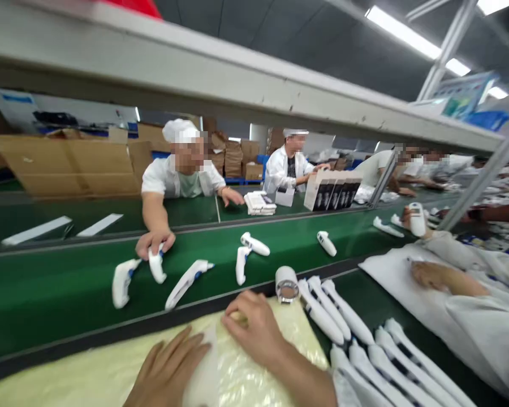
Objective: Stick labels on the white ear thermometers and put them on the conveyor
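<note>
My left hand (169,367) lies with its fingers stretched out on a pad of pale yellow, glossy film (254,379). A whitish translucent strip (203,370) shows beside its fingers. On the same pad, my right hand (254,328) has its thumb and forefinger curled together at the upper edge; whatever they pinch is hidden. Just beyond it stands a tape roll (286,284), at the pad's far corner. Right of my right forearm, several long white handheld devices (322,316) with dark and blue parts lie side by side in two rows.
A green conveyor belt (292,243) carries scattered white devices (189,282). Across it, a co-worker's hand (156,243) touches one device. White boxes (333,189) stand on the far side. A co-worker's sleeve (483,305) is close on my right. A shelf beam (237,73) crosses overhead.
</note>
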### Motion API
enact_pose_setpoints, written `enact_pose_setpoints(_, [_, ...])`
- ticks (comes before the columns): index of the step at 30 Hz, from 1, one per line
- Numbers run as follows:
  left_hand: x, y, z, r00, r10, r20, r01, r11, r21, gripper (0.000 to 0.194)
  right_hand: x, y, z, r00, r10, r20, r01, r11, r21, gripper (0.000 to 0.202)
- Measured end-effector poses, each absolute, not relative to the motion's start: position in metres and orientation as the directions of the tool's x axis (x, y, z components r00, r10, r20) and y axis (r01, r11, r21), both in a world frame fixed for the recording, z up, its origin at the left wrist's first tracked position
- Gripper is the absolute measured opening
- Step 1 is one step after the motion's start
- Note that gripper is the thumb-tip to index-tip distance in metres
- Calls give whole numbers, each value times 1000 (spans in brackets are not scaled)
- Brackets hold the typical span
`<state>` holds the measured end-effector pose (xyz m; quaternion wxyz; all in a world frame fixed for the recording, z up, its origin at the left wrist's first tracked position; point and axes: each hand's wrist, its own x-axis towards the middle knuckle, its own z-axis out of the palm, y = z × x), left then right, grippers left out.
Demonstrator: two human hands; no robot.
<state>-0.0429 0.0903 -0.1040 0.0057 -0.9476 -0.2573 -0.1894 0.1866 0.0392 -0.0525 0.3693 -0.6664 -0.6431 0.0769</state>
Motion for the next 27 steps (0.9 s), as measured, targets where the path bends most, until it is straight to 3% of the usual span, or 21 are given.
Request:
enact_pose_setpoints(4, [-38, 80, -71, 855, 512, 86, 489, -849, 198, 54, 188, 25, -49, 25, 955, 295, 761, 173, -625, 8])
enact_pose_setpoints(8, [-32, 77, -62, 837, 545, 54, 506, -807, 304, 48, 186, 19, -46, -183, 961, 206, 731, 273, -625, 11])
enact_pose_setpoints(12, [-31, 72, -65, 835, 548, 47, 509, -803, 310, 48, 180, 7, -38, -283, 951, 126, 774, 304, -556, 16])
enact_pose_setpoints(22, [-28, 71, -72, 826, 558, 77, 521, -808, 275, 50, 166, 0, -45, -345, 937, 54, 831, 332, -446, 23])
enact_pose_setpoints(24, [-32, 70, -73, 827, 544, 144, 512, -833, 209, 49, 164, 1, -43, -341, 937, 79, 852, 343, -394, 22])
enact_pose_setpoints(27, [-40, 75, -94, 816, 441, 372, 467, -884, 24, 53, 155, 7, -53, -358, 926, 118, 890, 377, -257, 11])
